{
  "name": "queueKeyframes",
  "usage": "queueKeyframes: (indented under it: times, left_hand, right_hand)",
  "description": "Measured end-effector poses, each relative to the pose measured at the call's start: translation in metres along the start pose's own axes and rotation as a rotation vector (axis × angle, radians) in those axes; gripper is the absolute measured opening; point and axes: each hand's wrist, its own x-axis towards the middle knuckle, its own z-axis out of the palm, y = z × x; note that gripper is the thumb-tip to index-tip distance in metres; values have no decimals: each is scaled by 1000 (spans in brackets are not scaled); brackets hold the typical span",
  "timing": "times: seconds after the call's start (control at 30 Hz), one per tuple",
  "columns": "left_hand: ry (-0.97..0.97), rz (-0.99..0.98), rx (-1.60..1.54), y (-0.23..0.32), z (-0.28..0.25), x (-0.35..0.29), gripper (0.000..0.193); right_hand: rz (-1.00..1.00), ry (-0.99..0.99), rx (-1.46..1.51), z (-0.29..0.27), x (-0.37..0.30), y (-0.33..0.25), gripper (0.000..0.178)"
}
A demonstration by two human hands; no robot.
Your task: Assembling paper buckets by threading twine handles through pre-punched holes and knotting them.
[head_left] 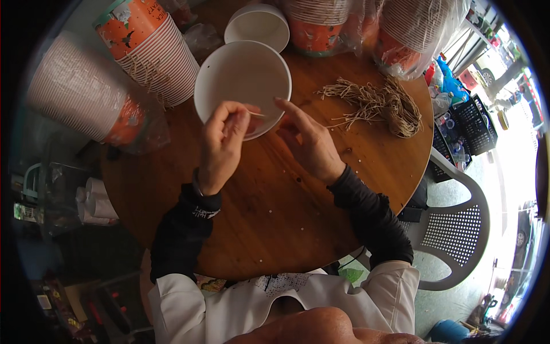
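A white paper bucket lies on the round wooden table with its open mouth toward me; a small dark hole shows in its wall. My left hand is in front of the mouth, thumb and fingers pinched on a short piece of tan string. By the bucket's right rim, my right hand has its index finger and thumb apart, with nothing visible between them. Whether its fingertip touches the rim I cannot tell. To the right lies a loose bundle of tan string.
A second white bucket stands behind the first. Stacks of orange patterned buckets line the table's left and far sides, some in clear plastic. Small white bits dot the table. A grey chair and black crates are to the right.
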Motion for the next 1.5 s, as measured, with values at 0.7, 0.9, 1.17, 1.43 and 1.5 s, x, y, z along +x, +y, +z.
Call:
queueKeyframes:
  times: [0.7,0.9,1.17,1.43,1.5]
  left_hand:
    - [-2,227,-16,22,3,11,24]
    - [28,133,12,16,-10,13,22]
    - [-68,72,193,21,1,10,8]
    - [-366,129,208,27,3,5,7]
    - [-418,103,211,32,4,5,8]
  right_hand:
    - [165,-122,164,-18,5,-36,45]
    - [-17,39,-126,-37,7,-17,25]
    - [-433,91,-238,-29,6,-25,30]
    - [-138,149,21,-28,9,-33,23]
    - [13,68,200,-26,9,-23,19]
